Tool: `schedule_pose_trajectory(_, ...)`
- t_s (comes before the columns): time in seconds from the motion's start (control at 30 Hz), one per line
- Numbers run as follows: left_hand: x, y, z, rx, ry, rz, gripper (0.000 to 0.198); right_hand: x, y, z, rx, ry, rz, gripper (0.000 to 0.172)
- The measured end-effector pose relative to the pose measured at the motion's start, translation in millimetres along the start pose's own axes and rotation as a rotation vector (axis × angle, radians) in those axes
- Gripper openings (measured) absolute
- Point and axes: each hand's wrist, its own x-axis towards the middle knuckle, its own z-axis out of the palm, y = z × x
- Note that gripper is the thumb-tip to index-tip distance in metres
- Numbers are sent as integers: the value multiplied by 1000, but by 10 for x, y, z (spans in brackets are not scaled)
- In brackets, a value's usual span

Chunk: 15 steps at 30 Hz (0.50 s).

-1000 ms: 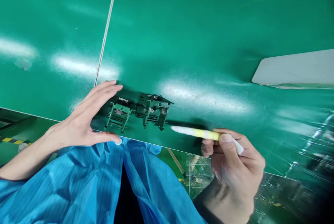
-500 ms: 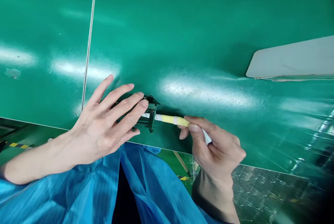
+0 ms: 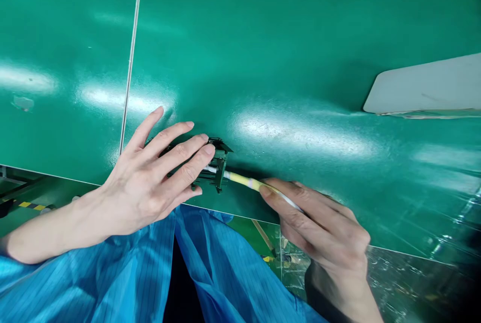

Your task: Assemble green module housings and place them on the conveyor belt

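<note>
My left hand [image 3: 150, 177] lies with fingers stretched flat over small dark green plastic parts [image 3: 218, 165] near the front edge of the green table [image 3: 263, 52], pressing them down. Only the right end of the parts shows past my fingertips. My right hand [image 3: 319, 227] is closed round a thin white and yellow stick [image 3: 244, 181], held low and pointing left. The stick's tip reaches into the right end of the parts, just under my left fingertips.
A flat grey-white sheet [image 3: 424, 92] lies at the table's right side. A thin seam line [image 3: 131, 57] runs up the table at left. My blue striped smock [image 3: 112, 273] fills the bottom. Clear plastic wrapping [image 3: 406, 283] sits below the table edge at right.
My left hand came down over the two parts and now covers them. My right hand moved left, brought the stick's tip into the parts, then lowered its grip toward the table.
</note>
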Motion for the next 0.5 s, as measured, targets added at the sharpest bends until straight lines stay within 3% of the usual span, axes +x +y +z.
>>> schedule_pose_trajectory(0.1, -1, 1, 3, 2, 9, 1, 47, 54, 82, -26, 14, -26, -135, 34)
schedule_pose_trajectory(0.2, 6, 18, 4, 30, -2, 3, 45, 14, 179, -76, 86, 59, -96, 41)
schedule_pose_trajectory(0.3, 0, 35, -37, 11, -36, -6, 52, -90, 265, -73, 195, 346, 105, 41)
schedule_pose_trajectory(0.4, -65, 1, -156, -81, -55, -51, 80, -195, 300, 21, 308, 688, 386, 27)
schedule_pose_trajectory(0.43, -106, -31, -208, -124, -65, -74, 89, -224, 292, 53, 287, 725, 479, 24)
schedule_pose_trajectory(0.5, -213, -120, -307, -198, -82, -112, 99, -257, 245, 91, 111, 662, 588, 25)
